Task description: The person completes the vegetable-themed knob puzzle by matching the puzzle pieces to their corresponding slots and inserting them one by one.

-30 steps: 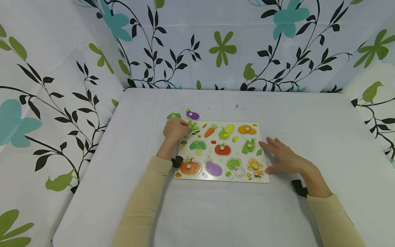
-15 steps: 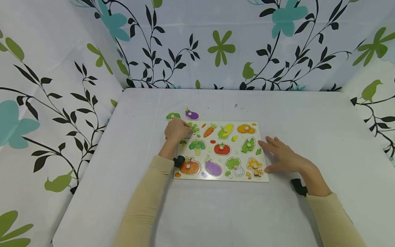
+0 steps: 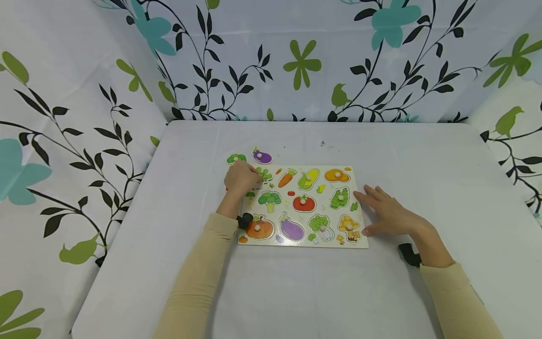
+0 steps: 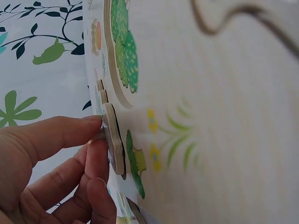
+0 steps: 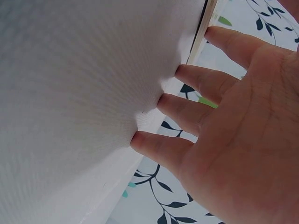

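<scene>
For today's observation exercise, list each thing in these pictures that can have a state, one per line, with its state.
Green piece: pinched by the left hand, over the board's top-left corner.
Board: flat on the table; most pieces seated.
Aubergine piece: off the board.
Leafy piece: off the board.
Right hand: open, fingertips on the table at the board's right edge.

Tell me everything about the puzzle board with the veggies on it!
The puzzle board is a pale, wood-looking rectangle lying flat on the white table. Cut-out vegetable pieces with small white knobs sit in it: carrot, corn, broccoli, tomato, pumpkin, eggplant, mushroom. The left hand pinches a green piece at the far left corner, held at the board's surface. The right hand rests flat on the table, its fingertips at the board's right edge.
</scene>
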The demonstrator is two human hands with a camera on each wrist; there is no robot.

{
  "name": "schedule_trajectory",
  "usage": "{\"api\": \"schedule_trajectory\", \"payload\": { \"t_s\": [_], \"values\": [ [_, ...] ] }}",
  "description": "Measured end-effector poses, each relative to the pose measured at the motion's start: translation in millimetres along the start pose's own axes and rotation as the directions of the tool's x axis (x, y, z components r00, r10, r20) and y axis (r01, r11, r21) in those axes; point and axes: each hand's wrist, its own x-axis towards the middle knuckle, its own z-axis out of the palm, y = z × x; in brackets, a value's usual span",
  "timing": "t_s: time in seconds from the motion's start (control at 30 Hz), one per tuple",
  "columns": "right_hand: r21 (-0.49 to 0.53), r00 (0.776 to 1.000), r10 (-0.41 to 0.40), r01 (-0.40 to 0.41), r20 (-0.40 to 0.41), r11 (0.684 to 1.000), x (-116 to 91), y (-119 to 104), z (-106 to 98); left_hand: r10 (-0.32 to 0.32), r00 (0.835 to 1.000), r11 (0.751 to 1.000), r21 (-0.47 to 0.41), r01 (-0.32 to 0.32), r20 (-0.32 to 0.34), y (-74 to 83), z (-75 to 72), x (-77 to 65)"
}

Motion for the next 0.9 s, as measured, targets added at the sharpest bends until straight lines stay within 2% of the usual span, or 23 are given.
{"api": "schedule_trajectory", "payload": {
  "t_s": [0.23,0.47,0.6,0.77,0.9],
  "values": [
    [-0.004,1.000,0.001,-0.001,0.004,1.000,2.2,-1.4,0.0,-0.012,1.000,1.000,0.025,0.012,0.002,-0.6,-1.3,0.2],
    [0.006,1.000,-0.011,0.011,0.004,1.000,0.8,-2.7,-2.3,0.010,1.000,0.998,0.056,-0.010,0.007,0.4,-2.1,-1.2],
    [0.019,1.000,-0.005,0.005,0.006,1.000,0.0,-2.5,-2.4,0.020,0.999,0.999,0.038,-0.021,0.036,-0.5,-4.4,-2.0],
    [0.015,1.000,0.003,-0.003,0.006,1.000,-0.4,-2.4,-1.2,0.053,0.995,0.999,-0.009,-0.053,0.087,-8.0,-18.7,-0.5],
    [0.011,1.000,-0.006,0.006,0.001,1.000,-0.9,-2.2,-1.3,0.067,0.995,0.997,-0.027,-0.065,0.079,-18.8,-39.0,4.2]
  ]
}}
